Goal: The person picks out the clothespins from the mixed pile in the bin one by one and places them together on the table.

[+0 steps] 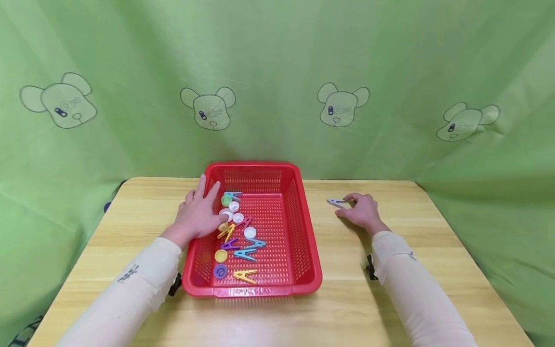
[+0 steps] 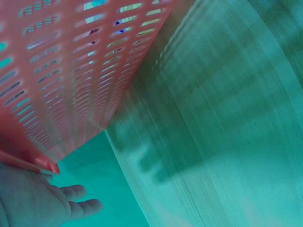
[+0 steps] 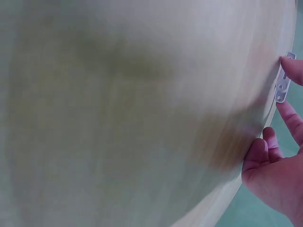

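A red mesh basket (image 1: 253, 166) stands mid-table and holds several coloured clothespins (image 1: 244, 251) and bottle caps (image 1: 234, 207). My left hand (image 1: 197, 214) rests on the basket's left rim with fingers straight, reaching over the caps. In the left wrist view that hand (image 2: 42, 203) lies relaxed below the basket wall (image 2: 71, 71). To the right of the basket, my right hand (image 1: 362, 209) lies on the table and pinches a small pale clothespin (image 1: 335, 202). The right wrist view shows the clothespin (image 3: 282, 85) between two fingertips (image 3: 293, 68) of that hand (image 3: 279, 161).
The wooden table (image 1: 433, 250) has bare surface on both sides of the basket and in front of it. A green cloth with cartoon bear heads (image 1: 342, 103) hangs behind and around the table.
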